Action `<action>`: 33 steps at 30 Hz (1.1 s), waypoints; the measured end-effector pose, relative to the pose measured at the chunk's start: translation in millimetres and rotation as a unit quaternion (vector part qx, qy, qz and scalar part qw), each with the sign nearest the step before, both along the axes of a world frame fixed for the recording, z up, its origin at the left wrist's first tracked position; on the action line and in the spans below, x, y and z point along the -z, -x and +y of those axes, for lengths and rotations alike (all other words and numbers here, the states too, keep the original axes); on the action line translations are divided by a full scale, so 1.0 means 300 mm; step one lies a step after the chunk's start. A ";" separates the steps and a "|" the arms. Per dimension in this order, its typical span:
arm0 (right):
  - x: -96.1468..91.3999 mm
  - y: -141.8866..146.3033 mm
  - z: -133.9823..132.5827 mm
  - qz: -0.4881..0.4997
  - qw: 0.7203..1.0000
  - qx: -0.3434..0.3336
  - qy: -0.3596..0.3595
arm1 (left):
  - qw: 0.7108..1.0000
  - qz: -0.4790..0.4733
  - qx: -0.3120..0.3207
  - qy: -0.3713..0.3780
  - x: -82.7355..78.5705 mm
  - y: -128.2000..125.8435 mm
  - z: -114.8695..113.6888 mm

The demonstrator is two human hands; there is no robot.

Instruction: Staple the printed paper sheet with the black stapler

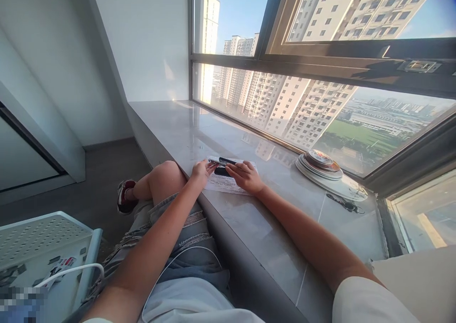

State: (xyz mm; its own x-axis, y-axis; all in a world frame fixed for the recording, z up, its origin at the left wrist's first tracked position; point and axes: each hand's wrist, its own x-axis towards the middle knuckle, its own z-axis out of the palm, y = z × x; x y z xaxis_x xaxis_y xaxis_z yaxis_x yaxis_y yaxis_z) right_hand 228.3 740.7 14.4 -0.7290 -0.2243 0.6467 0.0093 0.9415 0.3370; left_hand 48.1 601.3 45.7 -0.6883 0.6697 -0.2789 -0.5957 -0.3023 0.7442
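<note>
Over the window ledge, my left hand is closed, its thumb and fingers pinching a slim silver-and-black object. My right hand is closed too, with its fingertips at the right end of that same object. Its exact kind is too small to make out. A black elongated piece shows just behind the right fingers, and a dark flat item shows between the hands. Beneath both hands lies a white sheet of paper with printed or written lines, partly hidden by the right hand.
A stack of plates rests on the ledge by the window, with dark sunglasses-like items in front. At lower left stands a white perforated cart holding small things, with a white cable across it. My bent knee touches the ledge side.
</note>
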 end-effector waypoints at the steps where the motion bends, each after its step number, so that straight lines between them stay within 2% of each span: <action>1: 0.000 0.001 -0.002 -0.008 1.000 -0.004 0.009 | 1.000 0.014 0.004 -0.002 0.006 0.002 -0.001; 3: -0.002 0.006 -0.010 -0.009 0.998 -0.001 0.055 | 0.999 0.049 0.009 -0.003 0.021 0.006 -0.006; 6: -0.013 0.017 -0.020 0.044 0.981 0.048 0.180 | 0.996 0.089 0.001 0.006 0.039 0.020 -0.017; 10: -0.033 0.027 0.002 0.095 0.908 0.152 0.380 | 0.990 0.125 -0.069 -0.002 0.038 0.041 -0.034; 12: -0.036 0.026 0.022 0.064 0.876 0.153 0.453 | 0.984 0.149 -0.093 -0.011 0.028 0.043 -0.041; 15: -0.032 0.021 0.039 0.006 0.857 0.120 0.501 | 0.978 0.187 -0.088 -0.024 0.010 0.024 -0.050; 17: -0.033 0.017 0.033 -0.009 0.864 0.108 0.492 | 0.973 0.220 -0.068 -0.028 0.000 -0.001 -0.056; 20: -0.050 0.011 0.008 0.047 0.905 0.086 0.413 | 0.961 0.274 -0.040 -0.013 -0.012 -0.043 -0.064; 22: -0.062 0.008 -0.009 0.084 0.936 0.042 0.340 | 0.949 0.315 -0.025 -0.001 -0.018 -0.068 -0.066; 24: -0.066 0.010 -0.021 0.075 0.955 -0.016 0.287 | 0.934 0.357 -0.004 0.003 -0.020 -0.087 -0.066; 27: -0.053 0.019 -0.028 0.037 0.962 -0.062 0.263 | 0.916 0.399 0.032 -0.001 -0.018 -0.105 -0.063; 33: -0.043 0.023 -0.021 0.035 0.958 -0.079 0.275 | 0.909 0.415 0.047 -0.001 -0.022 -0.109 -0.055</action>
State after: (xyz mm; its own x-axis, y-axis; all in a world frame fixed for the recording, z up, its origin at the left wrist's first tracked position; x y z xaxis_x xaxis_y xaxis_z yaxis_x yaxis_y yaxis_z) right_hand 221.4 734.3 27.3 -0.6640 0.0599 0.7453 -0.1442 0.9678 -0.2062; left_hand 80.8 584.7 52.3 -0.6011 0.7363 0.3106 0.1464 -0.2806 0.9486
